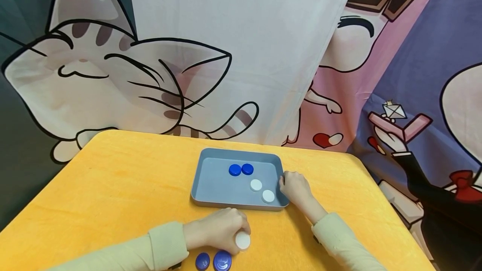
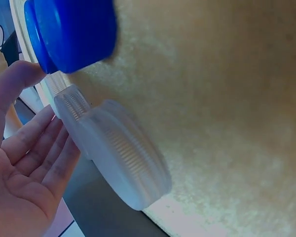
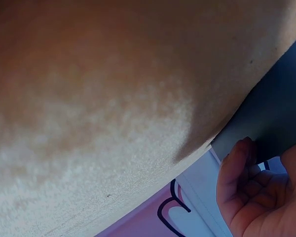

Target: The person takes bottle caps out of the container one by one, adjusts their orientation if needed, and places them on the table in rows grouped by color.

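Observation:
My left hand (image 1: 222,227) is low over the cloth, thumb and fingers around a white bottle cap (image 1: 242,240) in front of the tray. In the left wrist view, translucent ridged white caps (image 2: 126,153) stand by the fingers, and a blue cap (image 2: 79,34) overlaps the thumb tip. From the head, two blue caps (image 1: 222,260) lie just below this hand, which hides part of the cloth. My right hand (image 1: 297,187) grips the right rim of the grey-blue tray (image 1: 214,187). Its curled fingers (image 3: 237,163) show against the tray wall in the right wrist view.
Inside the tray, two blue caps (image 1: 241,170) lie side by side at the back, and two white caps (image 1: 262,190) lie nearer the front right. A yellow cloth (image 1: 143,179) covers the table. Behind its far edge hangs a cartoon-printed curtain (image 1: 241,53).

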Motion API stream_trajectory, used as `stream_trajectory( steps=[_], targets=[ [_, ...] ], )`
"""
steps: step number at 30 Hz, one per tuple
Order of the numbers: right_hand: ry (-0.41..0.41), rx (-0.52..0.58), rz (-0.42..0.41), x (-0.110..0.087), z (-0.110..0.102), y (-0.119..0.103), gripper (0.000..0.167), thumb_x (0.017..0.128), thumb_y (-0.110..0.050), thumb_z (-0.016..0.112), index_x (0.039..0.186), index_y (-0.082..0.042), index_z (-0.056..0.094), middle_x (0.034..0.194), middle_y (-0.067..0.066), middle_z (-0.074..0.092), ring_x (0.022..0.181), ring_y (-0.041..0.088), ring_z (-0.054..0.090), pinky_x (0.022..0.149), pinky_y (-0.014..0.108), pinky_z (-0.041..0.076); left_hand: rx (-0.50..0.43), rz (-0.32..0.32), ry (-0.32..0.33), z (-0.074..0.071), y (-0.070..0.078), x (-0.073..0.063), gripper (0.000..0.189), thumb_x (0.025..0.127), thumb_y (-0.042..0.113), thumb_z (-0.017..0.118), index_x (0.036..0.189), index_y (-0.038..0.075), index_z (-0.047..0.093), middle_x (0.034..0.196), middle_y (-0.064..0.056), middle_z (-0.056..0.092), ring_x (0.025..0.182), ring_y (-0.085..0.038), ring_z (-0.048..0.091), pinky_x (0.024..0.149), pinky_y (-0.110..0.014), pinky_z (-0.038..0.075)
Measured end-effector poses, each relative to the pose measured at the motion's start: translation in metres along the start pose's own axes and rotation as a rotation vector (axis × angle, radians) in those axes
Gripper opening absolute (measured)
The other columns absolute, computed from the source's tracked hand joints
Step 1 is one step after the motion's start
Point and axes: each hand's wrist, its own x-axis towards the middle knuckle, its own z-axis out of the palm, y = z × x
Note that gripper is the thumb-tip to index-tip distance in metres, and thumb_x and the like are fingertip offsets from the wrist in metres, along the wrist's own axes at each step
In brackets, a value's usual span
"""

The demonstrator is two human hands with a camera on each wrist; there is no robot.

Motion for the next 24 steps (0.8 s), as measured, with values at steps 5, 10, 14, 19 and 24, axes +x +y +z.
stream_trajectory(
  steps=[5,10,14,19,24],
  targets=[
    [0.005,0.003,-0.006,0.0,0.0,0.0,0.024,0.09,-0.016,0.062,0.07,-0.002,0.061,0.054,0.006,0.052,0.049,0.018,0.047,0.047,0.03,0.04,0.009,-0.001,-0.003,-0.003,0.0,-0.001,0.028,0.07,0.026,0.08,0.095,0.016,0.074,0.09,0.011,0.07,0.077,0.005,0.055,0.069,-0.008,0.043],
    [0.016,0.009,-0.015,0.0,0.0,0.0,0.025,0.089,-0.015,0.062,0.069,-0.002,0.061,0.054,0.006,0.051,0.048,0.018,0.047,0.047,0.03,0.04,-0.046,-0.053,-0.017,-0.01,0.002,-0.003,0.036,0.074,0.032,0.08,0.105,0.015,0.073,0.1,0.01,0.071,0.087,0.002,0.059,0.077,-0.013,0.046],
    [0.021,0.01,-0.022,0.0,0.001,0.001,0.025,0.089,-0.015,0.062,0.068,-0.002,0.061,0.053,0.005,0.051,0.048,0.017,0.047,0.046,0.029,0.04,-0.085,-0.077,-0.005,-0.016,0.004,-0.002,0.033,0.075,0.032,0.08,0.103,0.016,0.073,0.098,0.011,0.07,0.082,0.002,0.057,0.074,-0.012,0.046],
    [0.015,0.01,-0.017,0.0,0.001,0.001,0.025,0.089,-0.015,0.062,0.068,-0.002,0.061,0.053,0.005,0.05,0.047,0.017,0.047,0.046,0.028,0.04,-0.128,-0.076,0.029,-0.022,0.005,0.002,0.024,0.077,0.027,0.08,0.097,0.015,0.072,0.091,0.009,0.069,0.078,-0.001,0.058,0.069,-0.01,0.045],
    [0.017,0.013,-0.015,0.0,0.001,0.001,0.025,0.089,-0.015,0.062,0.068,-0.002,0.06,0.052,0.005,0.049,0.047,0.017,0.047,0.046,0.028,0.04,-0.174,-0.078,0.063,-0.033,0.002,0.005,0.023,0.077,0.023,0.08,0.097,0.012,0.072,0.092,0.004,0.07,0.081,-0.006,0.06,0.071,-0.01,0.047]
  ],
)
